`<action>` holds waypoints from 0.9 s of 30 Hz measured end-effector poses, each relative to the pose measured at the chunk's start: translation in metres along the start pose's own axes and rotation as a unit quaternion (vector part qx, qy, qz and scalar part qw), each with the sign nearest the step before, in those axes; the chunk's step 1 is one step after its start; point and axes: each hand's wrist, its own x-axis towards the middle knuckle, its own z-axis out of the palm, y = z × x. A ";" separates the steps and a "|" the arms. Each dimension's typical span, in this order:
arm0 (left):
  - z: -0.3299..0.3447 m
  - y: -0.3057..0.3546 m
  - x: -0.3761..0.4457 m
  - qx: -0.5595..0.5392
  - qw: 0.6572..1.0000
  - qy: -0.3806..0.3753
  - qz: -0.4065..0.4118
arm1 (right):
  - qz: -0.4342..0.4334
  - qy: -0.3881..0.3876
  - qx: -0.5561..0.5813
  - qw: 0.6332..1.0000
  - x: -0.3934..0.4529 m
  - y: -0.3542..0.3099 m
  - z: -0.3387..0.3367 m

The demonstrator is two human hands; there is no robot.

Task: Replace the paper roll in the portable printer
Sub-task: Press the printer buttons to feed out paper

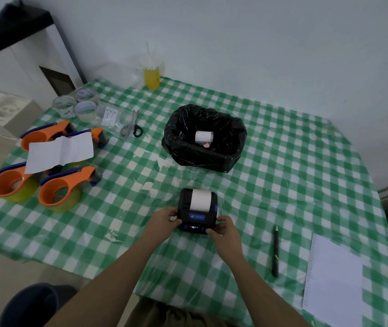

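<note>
The small black portable printer point(196, 217) sits on the green checked tablecloth near the front middle. A strip of white paper point(200, 199) comes out of its top and lies over the back. My left hand point(165, 217) grips the printer's left side. On the right front corner my right hand point(223, 228) holds it, fingers by the lit panel. A white paper roll point(203, 136) lies inside the bin lined with a black bag point(181, 147) behind the printer.
Several orange tape dispensers point(58, 190) and a white sheet point(58, 151) lie at the left. Scissors point(132, 126) and clear tape rolls point(85, 109) are behind them, a yellow drink cup point(151, 75) at the back. A black pen point(276, 251) and white paper pad point(333, 279) lie at the right.
</note>
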 end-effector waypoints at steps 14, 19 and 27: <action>0.000 0.000 0.000 0.000 1.000 -0.002 0.001 | 0.001 -0.006 0.018 1.000 -0.001 -0.001 -0.001; -0.001 0.000 0.000 0.003 1.000 -0.001 0.001 | 0.006 -0.006 0.015 1.000 0.000 -0.001 -0.001; -0.001 0.001 0.000 0.005 1.000 -0.002 -0.002 | 0.009 -0.007 0.007 1.000 0.000 -0.001 -0.001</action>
